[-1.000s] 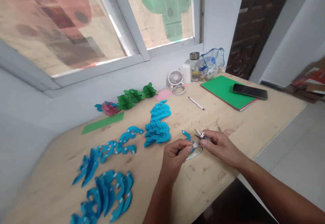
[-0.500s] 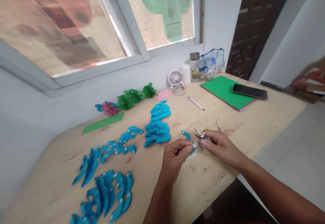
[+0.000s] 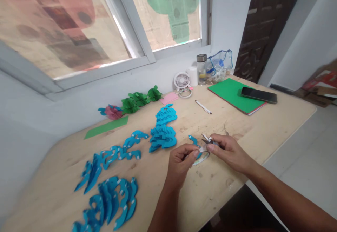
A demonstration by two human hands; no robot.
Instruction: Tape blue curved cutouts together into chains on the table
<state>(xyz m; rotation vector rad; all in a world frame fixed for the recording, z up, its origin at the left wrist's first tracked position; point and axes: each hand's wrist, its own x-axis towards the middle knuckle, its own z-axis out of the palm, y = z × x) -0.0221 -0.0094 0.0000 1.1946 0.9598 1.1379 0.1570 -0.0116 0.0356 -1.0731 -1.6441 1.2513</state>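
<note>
My left hand [image 3: 181, 161] pinches the end of a whitish tape strip [image 3: 202, 149] between thumb and fingertips. Close by on the right, my right hand [image 3: 231, 152] is closed around small scissors [image 3: 207, 141], whose dark blades point left over the strip. Small white bits cling near the blades. Just under both hands is a tape roll [image 3: 202, 159], partly hidden by the fingers. A curved blue paper piece [image 3: 193, 139] lies beyond it. Left of my hands, blue paper cutouts with small white squares [image 3: 110, 193] spread over the wooden table [image 3: 155, 186].
Two fanned blue paper stacks [image 3: 163, 137] lie ahead. Farther back are green paper shapes [image 3: 139, 99], a small fan [image 3: 181, 80], another tape roll [image 3: 185, 92], a bottle [image 3: 202, 68] and a pen [image 3: 203, 107]. A phone [image 3: 259, 94] rests on green sheets [image 3: 234, 93] at right.
Almost nothing differs. My right hand and the scissors have shifted very slightly; both hands keep their grip.
</note>
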